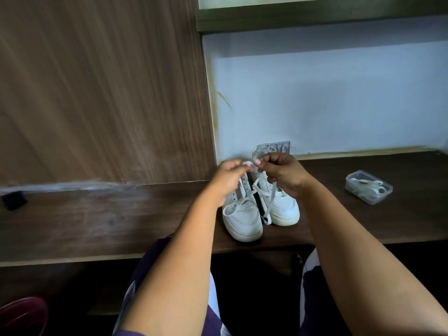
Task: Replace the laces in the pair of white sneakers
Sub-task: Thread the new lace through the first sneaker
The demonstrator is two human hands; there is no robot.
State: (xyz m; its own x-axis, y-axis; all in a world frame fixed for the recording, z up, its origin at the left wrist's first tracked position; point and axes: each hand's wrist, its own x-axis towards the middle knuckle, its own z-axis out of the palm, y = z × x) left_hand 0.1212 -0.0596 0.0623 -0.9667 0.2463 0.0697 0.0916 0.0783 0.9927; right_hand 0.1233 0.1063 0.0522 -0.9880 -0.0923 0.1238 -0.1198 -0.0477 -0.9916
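Note:
Two white sneakers stand side by side on the dark wooden desk (pixel 121 221), toes toward me: the left sneaker (pixel 242 220) and the right sneaker (pixel 284 209). A white lace (pixel 268 202) hangs loose across them, its end dangling between the toes. My left hand (pixel 229 177) pinches a bit of lace above the left sneaker's collar. My right hand (pixel 282 172) grips the lace above the right sneaker, fingers curled round it. Both hands nearly touch over the shoes' heels, which they hide.
A clear plastic box (pixel 368 186) holding white laces sits on the desk to the right. A wall socket (pixel 276 147) is behind the shoes. A wooden panel rises at the left. A small black object (pixel 13 201) lies far left. A dark red bowl (pixel 23 316) is below the desk.

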